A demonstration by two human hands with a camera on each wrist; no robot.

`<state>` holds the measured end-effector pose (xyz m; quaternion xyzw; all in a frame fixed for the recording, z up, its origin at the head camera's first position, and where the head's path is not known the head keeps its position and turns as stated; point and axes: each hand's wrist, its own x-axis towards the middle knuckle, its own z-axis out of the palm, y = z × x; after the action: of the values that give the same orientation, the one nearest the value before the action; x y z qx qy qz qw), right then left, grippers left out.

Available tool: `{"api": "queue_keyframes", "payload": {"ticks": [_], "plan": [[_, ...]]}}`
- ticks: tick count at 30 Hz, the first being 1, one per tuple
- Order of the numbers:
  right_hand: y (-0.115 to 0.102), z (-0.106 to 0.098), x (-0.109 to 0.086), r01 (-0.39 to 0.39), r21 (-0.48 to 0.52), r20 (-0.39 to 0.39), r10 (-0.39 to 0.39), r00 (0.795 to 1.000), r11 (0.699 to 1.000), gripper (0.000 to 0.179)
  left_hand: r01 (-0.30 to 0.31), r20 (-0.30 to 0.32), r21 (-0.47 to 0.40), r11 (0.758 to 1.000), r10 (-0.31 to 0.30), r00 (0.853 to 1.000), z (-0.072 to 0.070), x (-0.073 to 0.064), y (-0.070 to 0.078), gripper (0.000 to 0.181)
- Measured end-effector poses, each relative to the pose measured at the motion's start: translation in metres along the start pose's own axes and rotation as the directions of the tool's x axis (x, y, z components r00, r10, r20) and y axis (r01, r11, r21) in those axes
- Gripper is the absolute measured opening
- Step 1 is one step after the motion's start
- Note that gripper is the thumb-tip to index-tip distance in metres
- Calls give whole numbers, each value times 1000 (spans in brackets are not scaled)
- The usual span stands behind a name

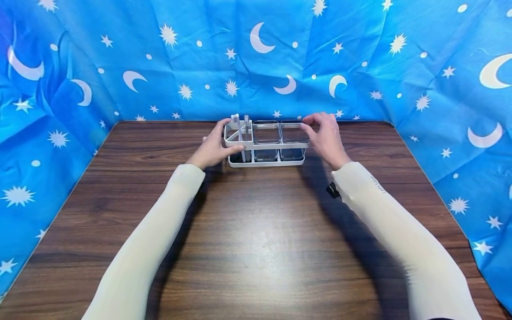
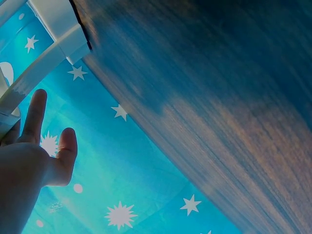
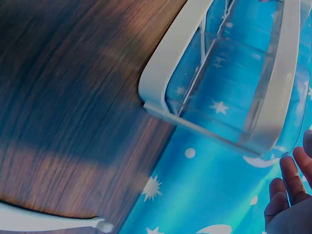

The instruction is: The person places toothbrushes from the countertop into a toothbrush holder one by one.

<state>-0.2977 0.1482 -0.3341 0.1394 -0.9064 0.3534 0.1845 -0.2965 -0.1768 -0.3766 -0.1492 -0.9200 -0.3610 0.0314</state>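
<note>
A white rack (image 1: 266,164) stands near the table's far edge. Two slim, pale upright sticks (image 1: 240,130) are in its left section; their kind is unclear. Two clear square cups (image 1: 267,134) fill the middle and right sections. My left hand (image 1: 212,149) grips the rack's left end, thumb across the front and fingers behind. At the other end, my right hand (image 1: 327,138) pinches the rim of the right-hand clear cup (image 1: 295,134) between thumb and fingers. In the right wrist view, curled fingers (image 3: 287,187) are beside the rack's corner, and the thumb's contact is out of frame.
The dark wood-grain table (image 1: 264,235) runs toward me under both forearms. A blue cloth (image 1: 224,58) with white moons and stars hangs just behind its far edge and along both sides. A small black device (image 1: 333,190) sits at my right wrist.
</note>
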Motion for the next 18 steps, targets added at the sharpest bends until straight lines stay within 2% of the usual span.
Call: {"api": "queue_keyframes", "payload": {"ticks": [12,18], "plan": [[20,-8,-4,11,-16,-71,-12,997,1000,19,-2,0,16,1000,2,1000,0,0,0,98],[27,-15,-9,-41,-20,-52,40,998,999,21,-6,-2,13,1000,6,1000,0,0,1,98]]}}
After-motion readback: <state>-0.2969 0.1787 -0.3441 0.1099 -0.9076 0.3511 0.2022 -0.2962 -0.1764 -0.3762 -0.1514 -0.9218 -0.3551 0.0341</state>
